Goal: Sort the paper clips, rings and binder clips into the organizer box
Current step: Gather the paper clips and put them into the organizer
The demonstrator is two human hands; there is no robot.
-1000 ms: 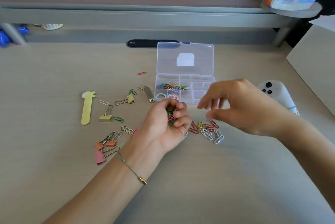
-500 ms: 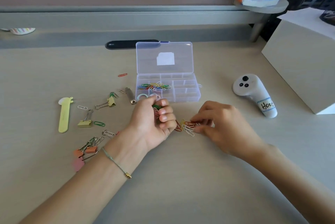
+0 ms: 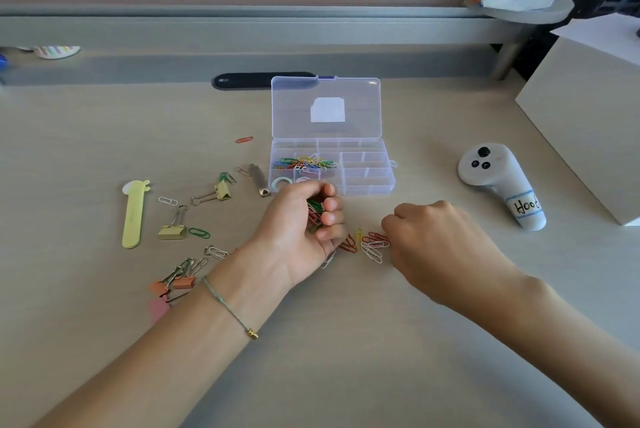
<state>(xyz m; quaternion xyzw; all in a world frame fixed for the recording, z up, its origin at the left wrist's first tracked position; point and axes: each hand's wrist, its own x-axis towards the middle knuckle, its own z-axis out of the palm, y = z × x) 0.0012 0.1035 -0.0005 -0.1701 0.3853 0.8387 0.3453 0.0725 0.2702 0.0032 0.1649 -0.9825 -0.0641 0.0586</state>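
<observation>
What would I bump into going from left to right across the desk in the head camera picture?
Yellow stick → gold binder clip → green paper clip → left hand gripping paper clips → loose paper clips → right hand → white controller → white box.

Organizer box (image 3: 367, 181) sat mid-desk (image 3: 346, 341) with lid up behind it, paper clips (image 3: 304, 164) in its left compartment, binder clips (image 3: 173, 230) scattered left, both hands (image 3: 298, 226) (image 3: 440, 247) just in front, loose clips (image 3: 370, 245) between them, controller (image 3: 498, 185) right.
</observation>
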